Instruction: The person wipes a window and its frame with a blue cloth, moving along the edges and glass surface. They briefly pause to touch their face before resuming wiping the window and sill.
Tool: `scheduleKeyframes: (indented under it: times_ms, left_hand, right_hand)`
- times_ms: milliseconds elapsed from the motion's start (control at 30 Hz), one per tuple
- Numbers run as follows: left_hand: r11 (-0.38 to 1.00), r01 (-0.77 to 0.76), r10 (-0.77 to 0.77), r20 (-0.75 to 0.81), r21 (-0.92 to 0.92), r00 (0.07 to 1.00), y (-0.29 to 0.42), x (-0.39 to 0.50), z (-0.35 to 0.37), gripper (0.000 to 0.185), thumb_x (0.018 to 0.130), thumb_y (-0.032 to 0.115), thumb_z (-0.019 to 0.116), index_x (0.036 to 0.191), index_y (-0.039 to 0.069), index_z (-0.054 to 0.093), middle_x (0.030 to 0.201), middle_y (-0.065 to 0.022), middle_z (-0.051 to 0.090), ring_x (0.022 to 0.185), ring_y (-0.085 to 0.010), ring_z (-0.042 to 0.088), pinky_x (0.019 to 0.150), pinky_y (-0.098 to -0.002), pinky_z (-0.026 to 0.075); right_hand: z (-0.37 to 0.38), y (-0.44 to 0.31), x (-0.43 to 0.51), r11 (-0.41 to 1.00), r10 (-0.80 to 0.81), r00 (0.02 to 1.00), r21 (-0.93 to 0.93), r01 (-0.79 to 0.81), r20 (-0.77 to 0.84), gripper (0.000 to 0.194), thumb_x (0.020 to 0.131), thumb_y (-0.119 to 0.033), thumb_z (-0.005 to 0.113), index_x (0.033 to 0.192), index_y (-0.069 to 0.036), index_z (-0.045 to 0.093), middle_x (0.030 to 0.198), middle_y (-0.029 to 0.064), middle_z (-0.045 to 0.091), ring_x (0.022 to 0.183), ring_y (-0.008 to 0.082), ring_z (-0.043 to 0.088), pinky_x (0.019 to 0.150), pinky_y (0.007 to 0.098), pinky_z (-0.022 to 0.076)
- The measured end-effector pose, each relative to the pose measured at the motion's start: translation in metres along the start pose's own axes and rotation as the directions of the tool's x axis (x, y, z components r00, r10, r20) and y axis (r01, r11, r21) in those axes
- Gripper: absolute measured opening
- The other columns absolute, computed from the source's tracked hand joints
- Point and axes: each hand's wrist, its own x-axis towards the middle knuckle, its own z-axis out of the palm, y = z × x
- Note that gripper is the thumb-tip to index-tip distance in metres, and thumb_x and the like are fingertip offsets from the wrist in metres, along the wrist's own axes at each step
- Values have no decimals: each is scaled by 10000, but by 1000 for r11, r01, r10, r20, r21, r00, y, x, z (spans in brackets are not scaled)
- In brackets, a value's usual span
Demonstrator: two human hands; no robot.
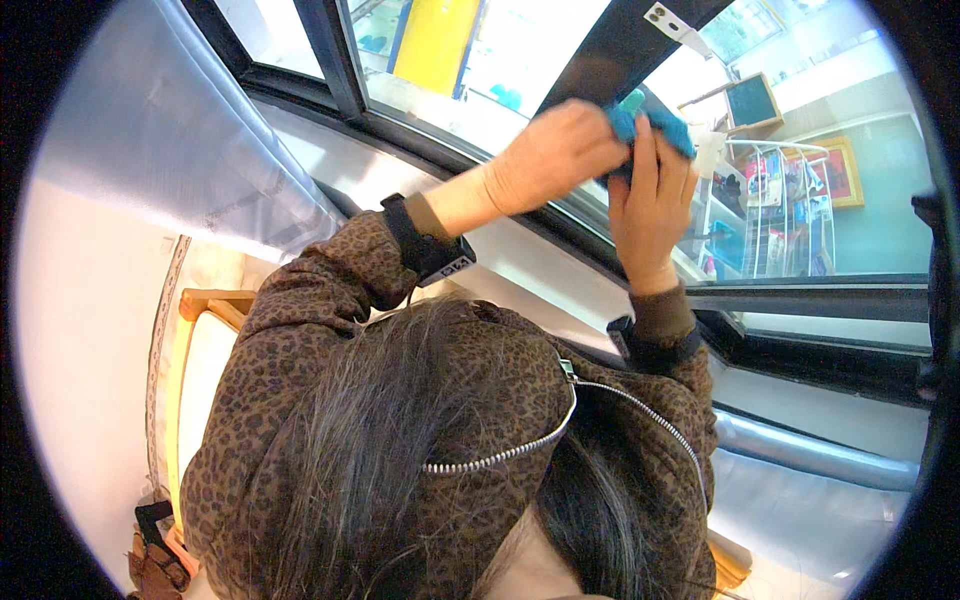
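A crumpled blue cloth point(673, 133) is bunched between my two hands, up against the black window post point(600, 67). My left hand point(559, 156) is curled at the cloth's left end, slightly blurred. Beside it, my right hand point(654, 199) grips the cloth with its fingers pointing up over it. Something green point(631, 101) shows at the cloth's upper edge; I cannot tell what it is. The fingers hide part of the cloth.
Below my hands runs the dark lower window frame point(577, 229). A silvery curtain point(172, 112) hangs at left. A white wire rack point(787, 202) with packets and a small chalkboard point(752, 101) appear in the right-hand glass. A wooden chair frame point(184, 360) stands at lower left.
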Motion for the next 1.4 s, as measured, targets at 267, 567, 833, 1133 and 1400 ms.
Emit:
scheduleKeyframes:
  times_ms: [267, 567, 833, 1133, 1400]
  left_hand:
    - [980, 180, -149, -284, 86, 947, -35, 20, -52, 332, 750, 24, 633, 1072, 103, 640, 1060, -78, 606, 930, -329, 562, 831, -403, 479]
    - [941, 339, -336, -150, -6, 930, -22, -69, -9, 288, 770, -2, 603, 1051, 59, 619, 1018, -122, 573, 922, -352, 556, 793, -419, 469]
    - [868, 488, -487, 42, -92, 873, 11, -96, 0, 299, 805, -17, 565, 1102, 19, 583, 1050, -173, 569, 969, -402, 546, 847, -455, 471]
    - [986, 161, -142, -276, 50, 951, 15, 83, -53, 595, 770, 70, 668, 1325, -46, 489, 1351, -206, 491, 1210, -367, 492, 1050, -422, 419]
    - [959, 37, 109, -486, 281, 867, -22, 156, -93, 437, 831, 61, 590, 1254, -45, 598, 1335, -176, 571, 1175, -326, 556, 1029, -364, 467]
  right_hand:
    - [20, -28, 91, 982, -120, 956, 111, 154, -267, 649, 701, 21, 662, 1324, -156, 621, 1230, 34, 637, 1020, 249, 589, 896, 359, 475]
    - [55, -45, 7, 983, -100, 994, 162, 90, 54, 533, 809, -61, 611, 1336, -140, 592, 1182, 32, 617, 989, 255, 604, 835, 319, 530]
    - [47, -40, -24, 941, -223, 949, 304, 149, 222, 557, 820, -1, 587, 1371, -79, 553, 1233, 103, 607, 1068, 280, 611, 891, 370, 527]
    - [-48, -1, 128, 987, -159, 953, -43, 153, -257, 477, 860, -5, 587, 1336, -32, 573, 1376, 160, 565, 1281, 355, 538, 1041, 422, 455]
    - [-66, -14, 216, 951, -219, 883, -295, 97, -415, 484, 894, -56, 576, 1369, 16, 516, 1449, 180, 497, 1364, 367, 453, 1078, 443, 412]
